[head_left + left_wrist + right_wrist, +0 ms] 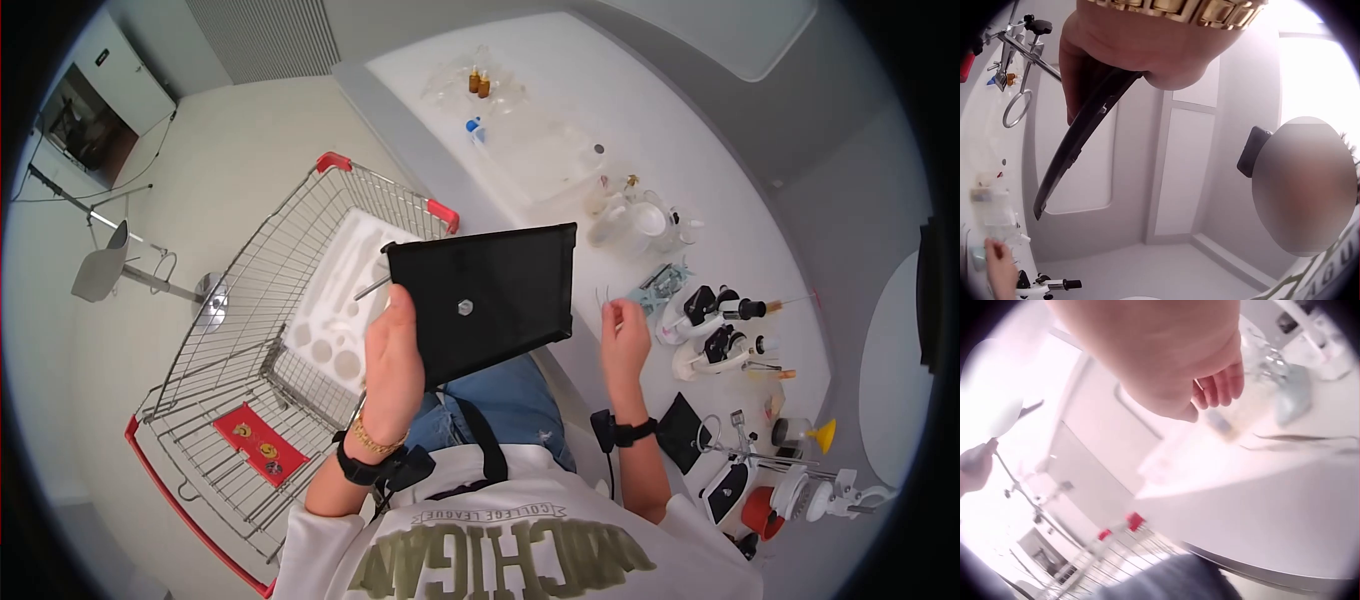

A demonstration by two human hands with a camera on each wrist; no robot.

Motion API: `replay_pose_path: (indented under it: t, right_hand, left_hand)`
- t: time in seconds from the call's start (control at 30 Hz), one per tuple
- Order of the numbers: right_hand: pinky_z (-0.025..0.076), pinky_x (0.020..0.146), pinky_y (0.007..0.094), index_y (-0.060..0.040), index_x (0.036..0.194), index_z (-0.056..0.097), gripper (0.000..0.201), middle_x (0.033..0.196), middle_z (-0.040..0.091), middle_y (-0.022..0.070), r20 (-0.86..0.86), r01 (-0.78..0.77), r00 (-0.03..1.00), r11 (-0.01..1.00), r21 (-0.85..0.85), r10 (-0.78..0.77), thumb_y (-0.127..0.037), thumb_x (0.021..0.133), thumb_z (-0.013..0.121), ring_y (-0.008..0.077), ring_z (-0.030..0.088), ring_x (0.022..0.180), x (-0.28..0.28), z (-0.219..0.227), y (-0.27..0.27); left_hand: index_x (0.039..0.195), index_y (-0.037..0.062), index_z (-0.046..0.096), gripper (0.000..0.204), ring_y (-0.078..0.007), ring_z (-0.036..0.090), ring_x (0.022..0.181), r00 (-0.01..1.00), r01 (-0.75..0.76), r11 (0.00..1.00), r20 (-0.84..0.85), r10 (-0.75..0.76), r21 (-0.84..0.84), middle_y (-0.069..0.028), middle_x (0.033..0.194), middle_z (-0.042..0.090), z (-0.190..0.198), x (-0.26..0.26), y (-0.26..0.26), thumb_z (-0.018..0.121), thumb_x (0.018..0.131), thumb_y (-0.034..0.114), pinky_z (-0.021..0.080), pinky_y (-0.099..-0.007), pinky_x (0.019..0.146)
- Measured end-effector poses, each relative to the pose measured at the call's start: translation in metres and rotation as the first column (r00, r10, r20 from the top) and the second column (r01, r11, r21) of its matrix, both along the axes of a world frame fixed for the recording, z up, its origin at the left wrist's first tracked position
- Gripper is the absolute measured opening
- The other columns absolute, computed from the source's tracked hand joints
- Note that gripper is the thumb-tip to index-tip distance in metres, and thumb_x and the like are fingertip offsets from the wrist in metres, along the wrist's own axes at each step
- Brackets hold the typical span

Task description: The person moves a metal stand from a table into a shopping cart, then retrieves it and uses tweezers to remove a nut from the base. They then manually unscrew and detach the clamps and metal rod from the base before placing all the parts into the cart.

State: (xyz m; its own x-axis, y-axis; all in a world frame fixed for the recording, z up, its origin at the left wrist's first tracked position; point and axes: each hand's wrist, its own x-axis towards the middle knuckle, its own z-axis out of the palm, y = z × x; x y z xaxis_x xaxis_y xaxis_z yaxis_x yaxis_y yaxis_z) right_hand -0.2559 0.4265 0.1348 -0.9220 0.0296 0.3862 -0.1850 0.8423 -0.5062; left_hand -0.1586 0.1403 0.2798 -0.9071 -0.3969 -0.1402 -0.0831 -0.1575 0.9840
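My left hand (393,350) grips a retort stand by the edge of its black rectangular base (490,300), held up over the lap. The base's underside, with a hex nut (465,308) in the middle, faces the head camera. Its metal rod (373,288) points away behind the base. Along that rod, the left wrist view shows a black-knobbed clamp (1038,27) and a metal ring. My right hand (625,345) hovers near the table's front side, fingers loosely bent and holding nothing. Thin tweezers (1304,437) lie on the white table close to it, beside a teal bundle (1294,397).
A shopping cart (200,330) with a white foam tray (345,260) stands at the left. On the table (530,180) are amber dropper bottles (484,86), clear labware (640,222), microscopes (715,350) and another stand (740,440) at the right.
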Motion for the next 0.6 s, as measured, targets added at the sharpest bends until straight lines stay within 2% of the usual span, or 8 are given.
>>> replay_pose_path:
  t: [0.07, 0.1, 0.13, 0.2, 0.3, 0.47, 0.53, 0.6]
  right_hand:
    - [0.047, 0.06, 0.0348, -0.006, 0.093, 0.06, 0.016, 0.081, 0.059, 0.0078, -0.061, -0.148, 0.989, 0.965, -0.216, 0.138, -0.014, 0.081, 0.068, 0.0257, 0.059, 0.07, 0.017, 0.076, -0.039]
    - [0.046, 0.057, 0.034, -0.0059, 0.092, 0.06, 0.018, 0.08, 0.059, 0.0075, -0.194, -0.276, 0.948, 0.954, -0.12, 0.251, -0.015, 0.08, 0.069, 0.0245, 0.058, 0.069, 0.024, 0.099, -0.052]
    - [0.046, 0.055, 0.0332, -0.0057, 0.091, 0.06, 0.02, 0.079, 0.059, 0.0072, -0.31, -0.385, 0.878, 0.923, -0.002, 0.365, -0.016, 0.079, 0.071, 0.0233, 0.058, 0.067, 0.03, 0.116, -0.065]
    - [0.044, 0.053, 0.0317, -0.0056, 0.091, 0.059, 0.023, 0.077, 0.056, 0.0051, -0.35, -0.525, 0.748, 0.825, 0.209, 0.564, -0.018, 0.076, 0.073, 0.0203, 0.056, 0.067, 0.034, 0.141, -0.091]
    - [0.042, 0.051, 0.029, -0.0066, 0.088, 0.058, 0.025, 0.075, 0.052, 0.0028, -0.302, -0.605, 0.692, 0.755, 0.253, 0.655, -0.02, 0.075, 0.074, 0.0181, 0.053, 0.067, 0.032, 0.144, -0.119]
    - [0.04, 0.049, 0.0261, -0.0088, 0.081, 0.055, 0.022, 0.072, 0.047, 0.0016, -0.273, -0.628, 0.63, 0.684, 0.372, 0.727, -0.02, 0.076, 0.073, 0.0159, 0.051, 0.066, 0.032, 0.15, -0.132]
    - [0.042, 0.05, 0.0309, -0.0052, 0.086, 0.055, 0.021, 0.075, 0.052, 0.0049, -0.167, -0.648, 0.65, 0.655, 0.389, 0.742, -0.015, 0.075, 0.071, 0.0202, 0.054, 0.066, 0.034, 0.151, -0.132]
    - [0.043, 0.05, 0.0319, -0.0047, 0.086, 0.055, 0.019, 0.075, 0.052, 0.0058, -0.134, -0.646, 0.672, 0.665, 0.374, 0.728, -0.013, 0.077, 0.069, 0.0211, 0.055, 0.066, 0.037, 0.149, -0.132]
  left_hand:
    - [0.073, 0.0006, 0.048, 0.058, -0.0054, 0.035, 0.064, 0.997, -0.061, 0.993, -0.055, 0.055, -0.101, 0.0051, 0.067, 0.043, -0.011, -0.005, 0.004, 0.034, 0.102, 0.049, 0.03, -0.0257, 0.055]
    - [0.067, 0.0045, 0.036, 0.057, -0.0058, 0.026, 0.062, 0.995, -0.075, 0.993, -0.071, 0.069, -0.09, 0.0067, 0.064, 0.031, -0.01, -0.006, 0.009, 0.034, 0.102, 0.05, 0.021, -0.0275, 0.052]
    - [0.067, 0.0045, 0.036, 0.057, -0.0058, 0.026, 0.062, 0.996, -0.063, 0.994, -0.074, 0.057, -0.088, 0.0067, 0.064, 0.031, -0.011, -0.005, 0.009, 0.034, 0.102, 0.05, 0.021, -0.0275, 0.052]
    - [0.068, 0.0028, 0.04, 0.058, -0.0057, 0.028, 0.062, 0.997, -0.04, 0.99, -0.067, 0.032, -0.132, 0.0058, 0.063, 0.035, -0.017, -0.003, 0.01, 0.034, 0.102, 0.048, 0.023, -0.0276, 0.052]
    - [0.069, 0.0018, 0.043, 0.057, -0.0059, 0.03, 0.062, 0.997, -0.028, 0.996, -0.077, 0.022, -0.088, 0.0051, 0.062, 0.036, -0.009, 0.002, 0.015, 0.034, 0.103, 0.046, 0.024, -0.0275, 0.051]
    - [0.07, -0.0004, 0.045, 0.054, -0.0064, 0.031, 0.06, 0.993, -0.053, 0.99, -0.111, 0.039, -0.127, 0.0038, 0.06, 0.036, -0.009, 0.006, 0.014, 0.036, 0.104, 0.041, 0.026, -0.0275, 0.05]
    - [0.071, -0.0009, 0.045, 0.052, -0.0066, 0.031, 0.059, 0.992, -0.043, 0.989, -0.126, 0.024, -0.144, 0.0028, 0.058, 0.035, -0.011, 0.008, 0.013, 0.037, 0.104, 0.039, 0.026, -0.0278, 0.049]
    - [0.072, -0.0014, 0.046, 0.048, -0.008, 0.031, 0.054, 0.996, 0.001, 0.96, -0.084, -0.025, -0.28, -0.0011, 0.054, 0.034, -0.008, 0.009, 0.012, 0.04, 0.103, 0.035, 0.027, -0.03, 0.046]
